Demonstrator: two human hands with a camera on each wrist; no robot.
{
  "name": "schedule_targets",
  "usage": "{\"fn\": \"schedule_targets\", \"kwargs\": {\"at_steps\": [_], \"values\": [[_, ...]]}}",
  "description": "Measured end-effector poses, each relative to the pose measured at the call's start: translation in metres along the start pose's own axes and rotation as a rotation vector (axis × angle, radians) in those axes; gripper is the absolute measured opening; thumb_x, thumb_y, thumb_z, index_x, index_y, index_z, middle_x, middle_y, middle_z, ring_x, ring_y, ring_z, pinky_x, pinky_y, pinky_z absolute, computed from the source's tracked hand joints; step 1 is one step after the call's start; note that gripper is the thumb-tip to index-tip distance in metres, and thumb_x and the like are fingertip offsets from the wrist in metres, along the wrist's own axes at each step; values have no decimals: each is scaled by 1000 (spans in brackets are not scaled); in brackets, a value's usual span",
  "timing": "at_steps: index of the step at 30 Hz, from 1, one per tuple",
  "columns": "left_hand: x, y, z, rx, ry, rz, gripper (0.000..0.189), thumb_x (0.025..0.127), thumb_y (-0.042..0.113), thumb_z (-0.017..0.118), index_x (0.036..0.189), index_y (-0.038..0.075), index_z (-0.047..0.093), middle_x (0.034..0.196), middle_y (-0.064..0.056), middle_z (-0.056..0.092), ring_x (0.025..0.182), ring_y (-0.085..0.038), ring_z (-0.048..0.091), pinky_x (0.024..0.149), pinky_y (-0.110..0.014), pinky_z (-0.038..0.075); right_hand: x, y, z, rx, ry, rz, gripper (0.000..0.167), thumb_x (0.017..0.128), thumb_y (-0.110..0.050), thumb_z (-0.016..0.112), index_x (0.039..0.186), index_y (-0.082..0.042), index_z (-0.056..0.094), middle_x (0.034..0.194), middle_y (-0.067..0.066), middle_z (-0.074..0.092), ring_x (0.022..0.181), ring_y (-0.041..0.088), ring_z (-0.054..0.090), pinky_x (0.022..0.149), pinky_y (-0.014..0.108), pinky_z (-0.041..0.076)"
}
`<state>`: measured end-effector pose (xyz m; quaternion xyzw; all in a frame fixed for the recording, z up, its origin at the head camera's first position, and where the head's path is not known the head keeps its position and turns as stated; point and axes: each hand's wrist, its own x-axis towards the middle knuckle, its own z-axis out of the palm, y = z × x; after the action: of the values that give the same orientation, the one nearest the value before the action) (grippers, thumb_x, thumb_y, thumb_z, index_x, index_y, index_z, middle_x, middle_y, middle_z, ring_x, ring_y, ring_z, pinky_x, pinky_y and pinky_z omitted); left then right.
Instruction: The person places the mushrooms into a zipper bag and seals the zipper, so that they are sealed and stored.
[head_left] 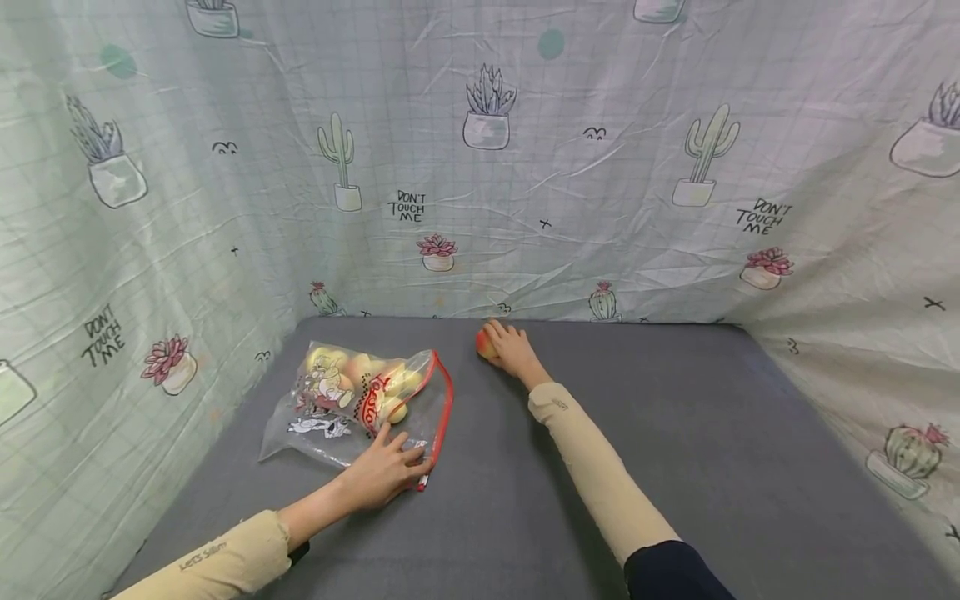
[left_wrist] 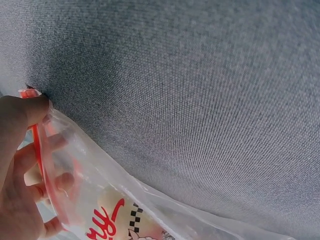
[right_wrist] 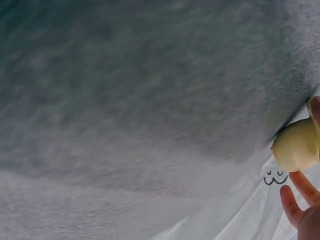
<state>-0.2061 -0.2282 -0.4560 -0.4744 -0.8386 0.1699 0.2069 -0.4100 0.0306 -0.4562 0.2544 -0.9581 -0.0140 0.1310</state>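
A clear zip bag [head_left: 281, 433] with a red zip edge [head_left: 448, 400] and printed cartoon figures lies at the left, several yellow-and-red peaches [head_left: 362, 367] inside it. My left hand [head_left: 384, 473] holds the near end of the bag's mouth. In the left wrist view, its thumb [left_wrist: 36, 109] presses on the red edge while fingers show through the clear plastic. Farther back, my right hand [head_left: 516, 350] grips a single peach [head_left: 483, 343] near the table's far edge. The right wrist view shows this peach's yellow side [right_wrist: 296, 146] between the fingers.
A dark grey cloth surface [head_left: 645, 467] lies under everything. Hanging fabric [head_left: 555, 192] printed with potted cacti rises behind its far edge and along both sides.
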Motion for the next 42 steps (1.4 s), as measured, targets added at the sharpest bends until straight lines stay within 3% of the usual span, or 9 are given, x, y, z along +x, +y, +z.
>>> {"fn": "schedule_targets", "kwargs": {"at_steps": [3, 9, 16, 22, 34, 42], "values": [[0, 0, 1, -2, 3, -2, 35, 77, 35, 61, 111, 28, 61, 105, 4, 62, 91, -23, 50, 81, -53, 38, -5, 4, -3, 18, -8, 1, 68, 78, -38, 63, 133, -12, 32, 136, 8, 35, 105, 34, 48, 81, 47, 42], [0, 0, 3, -1, 18, -1, 36, 76, 36, 61, 112, 28, 60, 106, 3, 62, 89, -23, 50, 81, -53, 38, -11, 14, -7, 89, 70, -36, 66, 72, -30, 72, 126, -12, 39, 127, 7, 39, 97, 35, 49, 74, 46, 43], [-1, 0, 4, -12, 43, 0, 35, 76, 35, 61, 111, 28, 61, 103, 4, 62, 87, -22, 50, 79, -53, 37, -17, 17, -20, 152, 103, -62, 66, 70, -28, 72, 126, -12, 41, 126, 7, 37, 91, 34, 50, 70, 45, 44], [0, 0, 4, 1, 37, 1, 37, 76, 35, 62, 112, 29, 61, 104, 4, 62, 88, -23, 50, 79, -53, 37, -27, 13, -32, 182, 136, -118, 69, 69, -28, 73, 128, -9, 42, 128, 10, 38, 92, 35, 51, 69, 47, 45], [0, 3, 4, 7, 50, 2, 36, 74, 35, 63, 110, 28, 62, 104, 3, 63, 88, -23, 51, 80, -53, 39, -52, 3, -32, 160, 217, -219, 72, 68, -32, 72, 128, -6, 40, 125, 10, 40, 91, 28, 50, 64, 38, 46], [0, 3, 4, -7, 48, -2, 36, 74, 35, 63, 109, 28, 62, 104, 3, 63, 86, -22, 51, 80, -53, 39, -68, -10, -44, 189, 179, -256, 72, 71, -35, 70, 129, -8, 39, 122, 13, 41, 97, 29, 50, 68, 38, 47]]}}
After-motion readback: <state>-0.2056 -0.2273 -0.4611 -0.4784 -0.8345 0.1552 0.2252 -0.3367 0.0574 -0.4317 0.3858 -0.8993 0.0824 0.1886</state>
